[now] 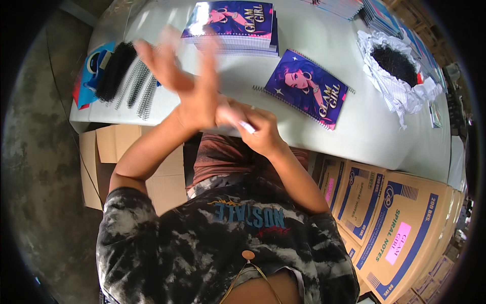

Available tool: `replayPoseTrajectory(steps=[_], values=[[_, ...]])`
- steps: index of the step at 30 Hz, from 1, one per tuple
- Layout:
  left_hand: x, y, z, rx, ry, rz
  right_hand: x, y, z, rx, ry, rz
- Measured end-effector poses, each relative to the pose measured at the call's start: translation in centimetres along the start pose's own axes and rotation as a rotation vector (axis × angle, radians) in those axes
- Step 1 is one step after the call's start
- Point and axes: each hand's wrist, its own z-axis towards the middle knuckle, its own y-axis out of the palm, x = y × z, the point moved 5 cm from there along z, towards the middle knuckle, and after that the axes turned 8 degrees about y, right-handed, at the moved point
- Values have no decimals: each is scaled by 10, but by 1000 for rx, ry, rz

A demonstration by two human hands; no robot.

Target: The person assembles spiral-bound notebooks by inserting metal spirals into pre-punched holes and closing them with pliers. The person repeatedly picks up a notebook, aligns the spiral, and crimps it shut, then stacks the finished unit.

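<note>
The left hand (195, 101) is raised, its fingers spread wide and their tips smeared by blur. The right hand (264, 133) has its fingers curled in beside the left wrist; a small, pale, shiny piece (247, 126) shows there, too blurred to identify, and I cannot tell whether they grip it. Just beyond the right hand, a purple, illustrated spiral notebook (306, 88) lies slantwise on the pale surface (369, 139), coil ends jutting past its left and right corners. Beyond the left hand, blurred fingers partly cover a stack of similar notebooks (243, 44). Leftward lie black spiral coils (115, 73) and grey spiral coils (137, 88). At right, crumpled white paper (372, 83) cradles a black tangle (396, 63), its strands indistinct. More stacked notebooks (379, 17) are cut off above.
</note>
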Motion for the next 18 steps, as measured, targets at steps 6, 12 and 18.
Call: replayPoseTrajectory(steps=[6, 12, 18], values=[[46, -6, 1, 620, 329, 378, 11, -9, 3, 71, 45, 128], [46, -27, 20, 576, 99, 165, 16, -7, 0, 0, 101, 157], [81, -116, 43, 539, -123, -324, -43, -25, 21, -46, -282, 126]])
